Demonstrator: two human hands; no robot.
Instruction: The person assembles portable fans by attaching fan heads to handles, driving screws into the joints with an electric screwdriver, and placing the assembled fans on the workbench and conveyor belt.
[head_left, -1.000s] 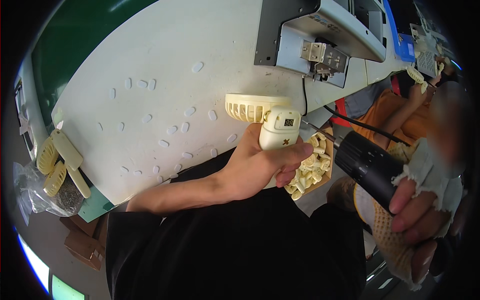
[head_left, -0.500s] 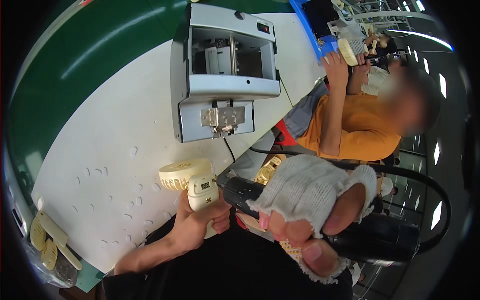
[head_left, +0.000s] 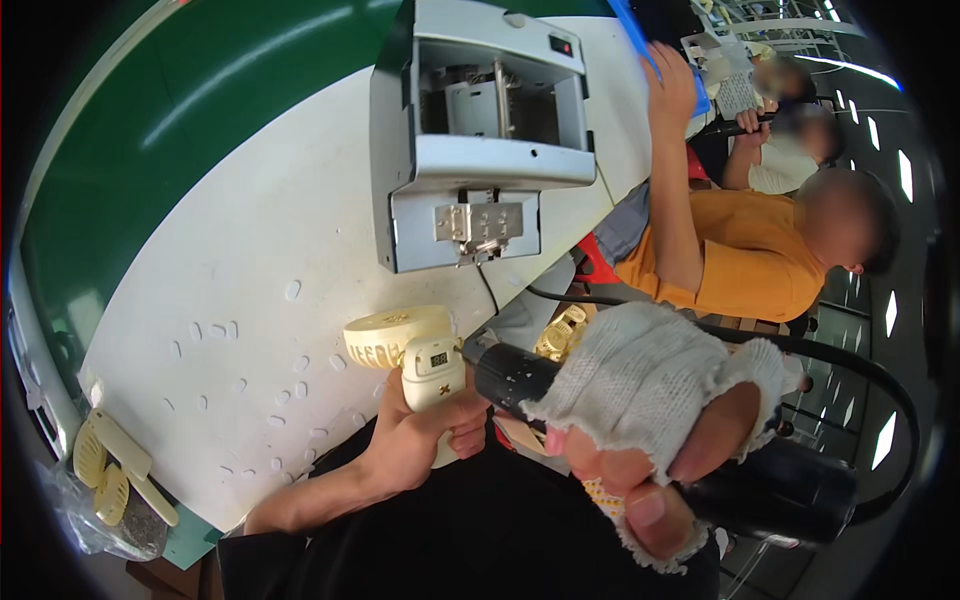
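Observation:
A cream handheld fan [head_left: 432, 375] with a round head and a small dark display is gripped by its handle in my bare left hand [head_left: 415, 445]. My right hand [head_left: 640, 410], in a white knit glove with bare fingertips, wraps round a black electric screwdriver [head_left: 770, 490]. The tool lies nearly level, its narrow tip meeting the fan's side just below the round head. Exactly what the tip touches is too small to make out. A black cable runs from the tool's rear end and curves up behind my glove.
A grey metal machine [head_left: 490, 165] stands on the white table [head_left: 240, 230]. Several small pale oval pieces [head_left: 293, 290] lie scattered there. More cream fan parts [head_left: 112, 470] rest at the lower left by a plastic bag. A person in orange [head_left: 740, 245] sits at the right, near a blue tray [head_left: 640, 40].
The whole view has shifted, so the table, machine and my hands appear further right. My grip on fan and screwdriver is unchanged. The person in orange no longer shows a raised fan part.

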